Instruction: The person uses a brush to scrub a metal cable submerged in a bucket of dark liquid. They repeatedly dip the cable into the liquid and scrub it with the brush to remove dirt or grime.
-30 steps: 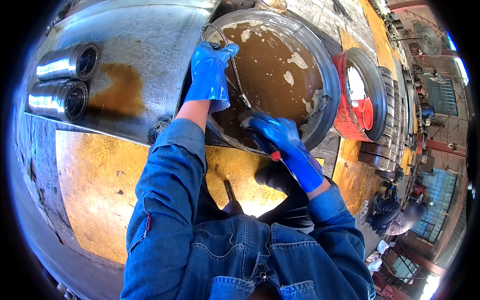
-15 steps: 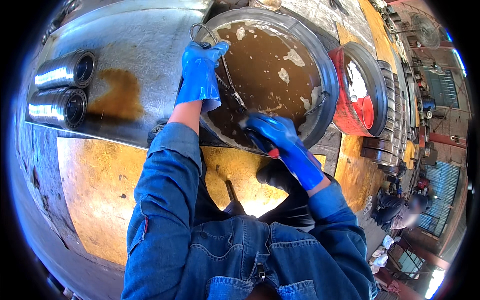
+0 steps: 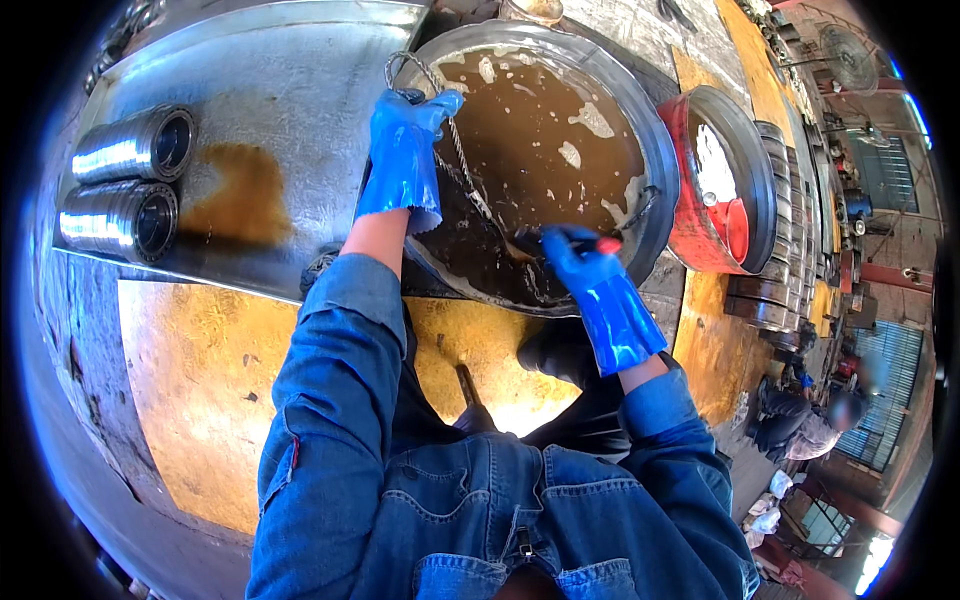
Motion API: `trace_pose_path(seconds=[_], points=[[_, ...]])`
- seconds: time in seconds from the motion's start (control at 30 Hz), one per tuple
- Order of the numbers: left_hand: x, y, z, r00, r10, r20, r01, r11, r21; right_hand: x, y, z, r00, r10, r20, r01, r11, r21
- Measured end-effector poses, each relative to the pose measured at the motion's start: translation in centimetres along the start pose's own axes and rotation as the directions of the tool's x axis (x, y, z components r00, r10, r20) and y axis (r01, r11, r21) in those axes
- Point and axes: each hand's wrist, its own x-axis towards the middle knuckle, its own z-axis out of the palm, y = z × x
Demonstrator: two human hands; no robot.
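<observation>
Currently, the left hand [image 3: 403, 143] pinches a rope [image 3: 480, 204] over the tub's [image 3: 658, 165] left edge. Above the near edge, the right hand [image 3: 592, 278] clasps a red-ended tool [image 3: 608, 245].

Your head view, from above and close in
Worn left of centre on your head, it faces steeply down and forward: your jacket [image 3: 460, 500] is nearest, your left hand [image 3: 408, 130] and right hand [image 3: 598, 290] at arm's reach, the tub [image 3: 656, 150] above; its fisheye sweeps from the tray [image 3: 300, 90] at left to the distant shutter [image 3: 885, 385] at right.
</observation>
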Motion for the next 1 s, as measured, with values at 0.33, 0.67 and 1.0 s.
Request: trace_pose_path(seconds=[0.33, 0.67, 1.0], points=[[-3.7, 2.4, 1.3, 0.972, 0.212, -0.103, -0.173, 0.938, 0.302, -0.3, -2.6, 2.9, 0.936, 0.327, 0.133, -0.351, 0.906, 0.239], [2.6, -4.2, 0.0, 0.948, 0.243, -0.207, -0.110, 0.856, 0.505, -0.5, -6.9, 4.5, 0.972, 0.214, 0.094, -0.224, 0.746, 0.627], [1.6, -0.6, -0.6, 0.991, 0.120, 0.053, -0.116, 0.991, -0.066, 1.7, -3.1, 1.3, 0.954, 0.277, 0.116, -0.296, 0.931, 0.215]])
